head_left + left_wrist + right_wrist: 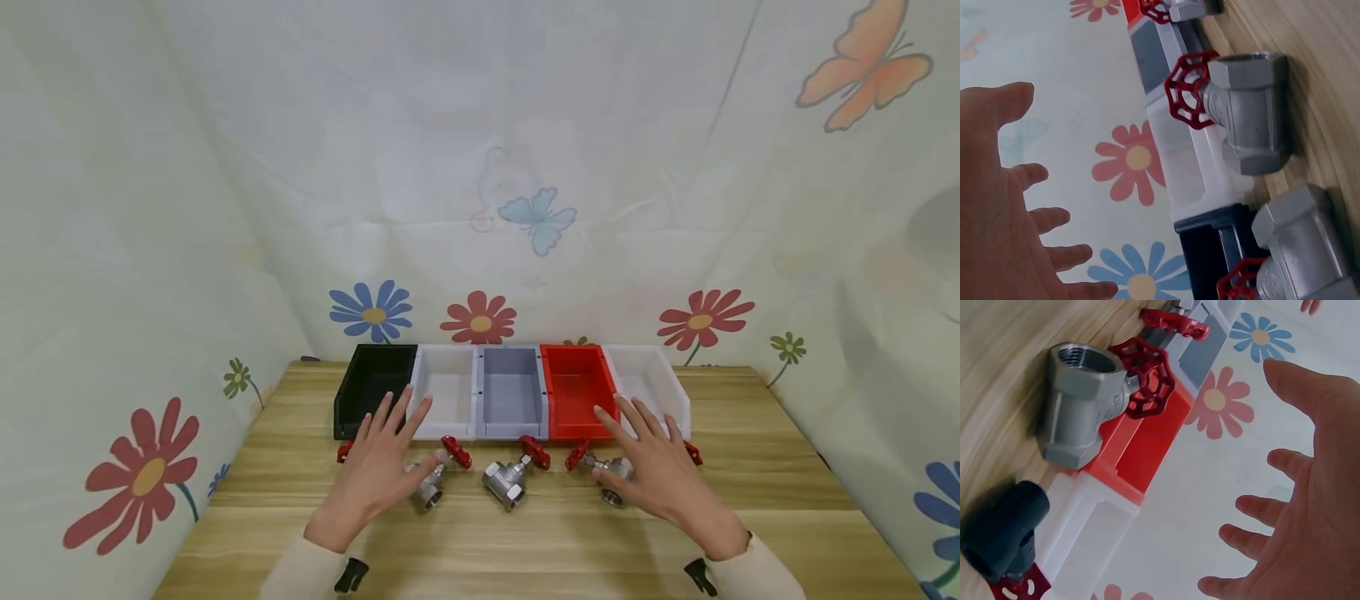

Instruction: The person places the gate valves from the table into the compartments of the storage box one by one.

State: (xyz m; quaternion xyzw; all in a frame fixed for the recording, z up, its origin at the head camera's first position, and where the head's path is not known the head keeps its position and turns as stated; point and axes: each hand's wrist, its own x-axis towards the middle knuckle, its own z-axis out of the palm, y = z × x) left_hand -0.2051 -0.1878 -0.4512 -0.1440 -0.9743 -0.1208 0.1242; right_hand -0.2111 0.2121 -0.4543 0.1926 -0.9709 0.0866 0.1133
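Observation:
My left hand (378,471) is held palm down with spread fingers, over the left end of a row of valves. A steel gate valve with a red handwheel (456,451) lies partly behind its thumb. Another steel valve (506,483) lies between the hands. Over a third steel valve (613,495) my right hand (660,467) spreads its fingers, holding nothing. Red handwheels (345,451) peek out beside the left hand and near the right hand's fingers. In the right wrist view, a dark valve body (1007,531) with a red handwheel lies beside the steel valve (1079,409).
Behind the valves stands a row of bins: black (375,387), white (446,392), grey (512,396), red (577,392) and white (648,387). They sit on a wooden table (495,554) before a flower-printed curtain (420,167). Black straps (351,575) show by both wrists.

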